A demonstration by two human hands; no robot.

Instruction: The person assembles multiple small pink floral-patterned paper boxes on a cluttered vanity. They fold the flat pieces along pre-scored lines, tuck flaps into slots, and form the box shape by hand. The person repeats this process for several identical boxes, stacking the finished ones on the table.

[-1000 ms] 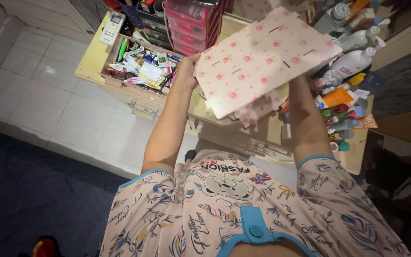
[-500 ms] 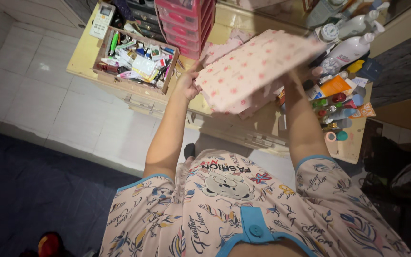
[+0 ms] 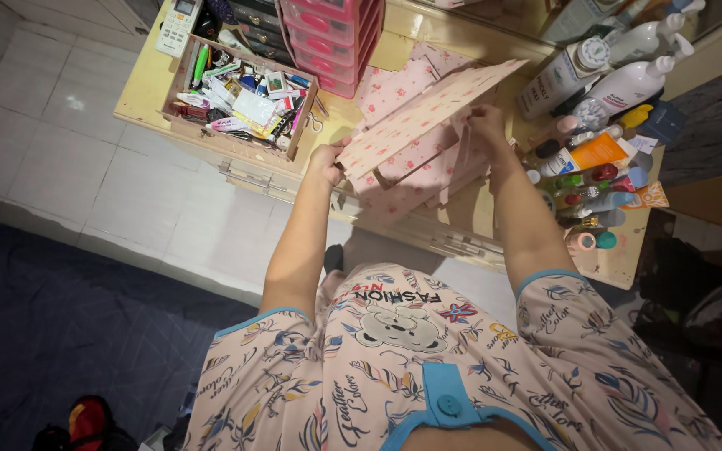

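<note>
Cream dresser top [image 3: 154, 93] spans upper frame above white tiled floor [image 3: 68, 167]. Pink floral board [image 3: 415, 117] tilted low over dresser, above stack of similar floral panels [image 3: 415, 179]. Wooden tray [image 3: 240, 144] of small clutter sits left; pink drawer unit [image 3: 327, 33] behind; bottles [image 3: 620, 88] crowd right. Left hand [image 3: 327, 163] clamped on board's near corner. Right hand [image 3: 488, 125] at board's right edge, fingers closed on it.

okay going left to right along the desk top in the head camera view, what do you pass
White remote control → open wooden tray of small clutter → pink drawer unit → left hand → floral pink panel → right hand → white pump bottles.
</note>
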